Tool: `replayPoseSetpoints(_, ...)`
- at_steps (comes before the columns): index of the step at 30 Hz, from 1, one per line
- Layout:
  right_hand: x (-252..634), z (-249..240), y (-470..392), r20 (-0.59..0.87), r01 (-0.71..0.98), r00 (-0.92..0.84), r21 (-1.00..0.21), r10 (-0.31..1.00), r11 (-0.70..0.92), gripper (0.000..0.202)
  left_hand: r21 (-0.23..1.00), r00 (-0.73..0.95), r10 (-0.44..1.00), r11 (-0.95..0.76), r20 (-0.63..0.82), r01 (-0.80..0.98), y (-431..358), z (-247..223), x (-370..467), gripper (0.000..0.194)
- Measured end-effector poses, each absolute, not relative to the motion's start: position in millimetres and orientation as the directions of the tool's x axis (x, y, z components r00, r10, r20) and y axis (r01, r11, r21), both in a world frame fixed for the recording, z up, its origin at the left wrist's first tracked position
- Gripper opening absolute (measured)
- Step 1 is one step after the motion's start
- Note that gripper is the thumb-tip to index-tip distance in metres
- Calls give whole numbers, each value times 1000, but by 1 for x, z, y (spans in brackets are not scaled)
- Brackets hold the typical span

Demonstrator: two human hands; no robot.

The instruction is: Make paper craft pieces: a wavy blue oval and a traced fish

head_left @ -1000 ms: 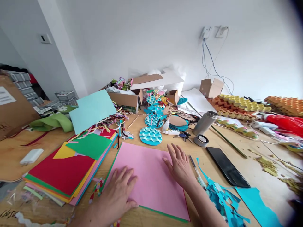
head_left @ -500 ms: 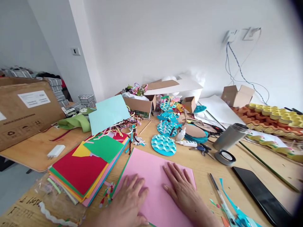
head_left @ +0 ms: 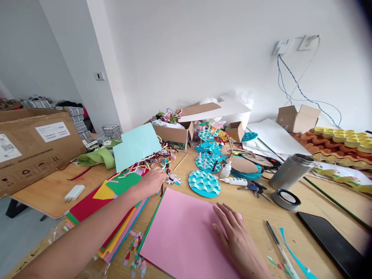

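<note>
Right hand flat on pink sheet, fingers slightly spread. Left hand reaches over the stacked coloured paper, fingertips by the small white cutout; grip cannot be told. Hands well apart. Wavy blue disc lies beyond the pink sheet.

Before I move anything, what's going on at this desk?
A person's right hand rests spread on the pink sheet. The left hand is at the far end of the paper stack, fingers close to a small white cutout; whether they grip anything, I can't tell. A wavy blue disc lies just beyond the sheet, and the pen and phone lie to its right.
</note>
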State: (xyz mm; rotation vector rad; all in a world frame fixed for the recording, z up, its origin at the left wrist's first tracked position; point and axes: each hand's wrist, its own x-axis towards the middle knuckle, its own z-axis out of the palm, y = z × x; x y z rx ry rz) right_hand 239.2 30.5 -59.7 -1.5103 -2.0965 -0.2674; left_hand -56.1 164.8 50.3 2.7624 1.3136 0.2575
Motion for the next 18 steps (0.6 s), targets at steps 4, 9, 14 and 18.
replayPoseSetpoints(4,240,-59,29,545,925,-224,-142,808,352,40,114,669,740,-672,69,732,207,31,-50,41)
replayPoseSetpoints(9,241,-59,29,555,923,-233,-132,799,361,37,95,672,740,-671,28,735,220,16,-47,40)
replayPoseSetpoints(14,241,-60,31,557,923,-221,-146,800,356,37,48,649,761,-649,14,760,223,16,-56,28)
replayPoseSetpoints(18,242,-58,30,546,927,-200,-164,813,338,38,13,672,741,-672,-5,741,226,19,-60,25)
